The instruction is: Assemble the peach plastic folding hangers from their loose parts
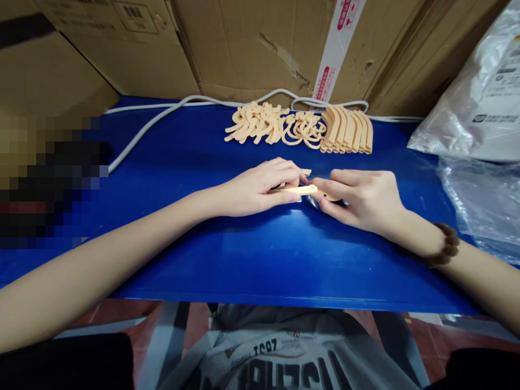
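Your forearms (81,281) cross the near edge of the tabletop (203,254). Left hand (260,189) and right hand (361,197), fingers curled, pinch one tan plastic piece (298,190) mid-table. Looks like fitting parts; next wants ends aligned. Spare pieces (300,129) at far edge.

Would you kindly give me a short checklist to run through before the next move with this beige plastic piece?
1. Left hand and right hand both grip the beige plastic piece: ok.
2. What the right hand's fingers cover beneath the piece: cannot tell.
3. White cable lies apart from both hands: ok.
4. Pile of beige parts lies at the back of the blue table: ok.
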Demonstrator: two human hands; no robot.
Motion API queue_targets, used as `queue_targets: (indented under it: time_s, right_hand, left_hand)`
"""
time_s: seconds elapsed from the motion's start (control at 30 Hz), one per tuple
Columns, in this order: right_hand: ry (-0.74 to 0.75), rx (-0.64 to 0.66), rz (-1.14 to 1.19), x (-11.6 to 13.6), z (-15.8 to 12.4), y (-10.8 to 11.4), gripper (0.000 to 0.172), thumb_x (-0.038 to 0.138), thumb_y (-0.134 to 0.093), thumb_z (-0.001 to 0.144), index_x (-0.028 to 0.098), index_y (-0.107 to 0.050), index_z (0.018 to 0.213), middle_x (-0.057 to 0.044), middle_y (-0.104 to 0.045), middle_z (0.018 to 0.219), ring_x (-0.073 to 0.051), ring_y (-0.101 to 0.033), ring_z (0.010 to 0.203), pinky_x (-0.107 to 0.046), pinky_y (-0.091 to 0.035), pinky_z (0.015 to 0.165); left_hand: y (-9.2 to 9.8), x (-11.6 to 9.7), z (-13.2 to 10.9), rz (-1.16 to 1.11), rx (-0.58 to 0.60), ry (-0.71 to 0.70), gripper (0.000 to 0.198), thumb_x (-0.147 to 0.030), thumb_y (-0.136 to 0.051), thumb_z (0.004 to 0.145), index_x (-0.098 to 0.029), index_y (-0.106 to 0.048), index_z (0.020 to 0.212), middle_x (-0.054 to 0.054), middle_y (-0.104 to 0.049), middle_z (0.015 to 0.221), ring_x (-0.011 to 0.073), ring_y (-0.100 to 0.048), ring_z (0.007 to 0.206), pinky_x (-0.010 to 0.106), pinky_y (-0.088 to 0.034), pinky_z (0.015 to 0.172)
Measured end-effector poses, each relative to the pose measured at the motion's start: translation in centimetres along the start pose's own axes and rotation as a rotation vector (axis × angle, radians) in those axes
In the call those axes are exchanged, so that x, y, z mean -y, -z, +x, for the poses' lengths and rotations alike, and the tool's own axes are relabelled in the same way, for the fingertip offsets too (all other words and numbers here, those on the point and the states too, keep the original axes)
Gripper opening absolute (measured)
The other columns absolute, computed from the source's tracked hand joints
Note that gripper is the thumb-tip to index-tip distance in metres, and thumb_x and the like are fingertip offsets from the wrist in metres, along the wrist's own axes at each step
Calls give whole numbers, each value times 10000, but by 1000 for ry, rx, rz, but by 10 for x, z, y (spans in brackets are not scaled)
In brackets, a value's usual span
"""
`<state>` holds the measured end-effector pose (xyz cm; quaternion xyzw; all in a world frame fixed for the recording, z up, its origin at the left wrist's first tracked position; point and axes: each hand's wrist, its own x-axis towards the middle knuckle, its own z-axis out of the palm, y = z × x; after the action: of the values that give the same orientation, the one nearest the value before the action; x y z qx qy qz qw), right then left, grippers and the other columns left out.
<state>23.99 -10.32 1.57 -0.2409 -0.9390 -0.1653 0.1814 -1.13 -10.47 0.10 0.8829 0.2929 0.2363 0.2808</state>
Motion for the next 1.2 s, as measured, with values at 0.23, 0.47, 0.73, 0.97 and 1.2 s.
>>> queue_targets:
  time_s: [0.23,0.47,0.73,0.97,1.2]
  right_hand:
    - [-148,101,288,-5,2,-3,347,390,-494,1022,193,-769,1099,-14,-677,746,-112,-578,612,-263,-302,538]
    - [-390,199,816,-8,7,-4,443,517,-484,1010,184,-776,1031,14,-631,687,-107,-480,587,-243,-333,562]
    - [-379,213,835,-10,11,-1,457,521,-439,1025,163,-699,915,21,-556,683,-104,-446,593,-241,-333,570]
    - [-235,188,703,-11,11,-2,326,447,-511,1016,154,-651,994,18,-652,753,-87,-498,558,-225,-348,594]
    - [-264,196,711,-10,10,-1,362,481,-489,1021,165,-646,939,25,-616,700,-92,-488,547,-228,-336,578]
  left_hand:
    - [1,1,0,-2,-30,-11,267,-387,-525,1010,-191,-528,829,62,-659,1184,211,-548,1181,346,-392,996]
    - [2,-3,2,-51,-38,13,225,-354,-557,990,-193,-524,837,67,-649,1165,213,-547,1201,348,-393,1012]
    - [1,-6,2,-54,-47,27,232,-372,-535,995,-207,-501,835,53,-654,1113,211,-518,1233,361,-385,1033]
    - [0,-4,2,-43,-46,19,248,-396,-525,1004,-204,-508,848,66,-652,1146,205,-532,1172,360,-386,1031]
    - [-1,-5,2,-33,-66,10,250,-400,-516,1010,-206,-519,853,58,-658,1113,204,-535,1186,358,-386,1033]
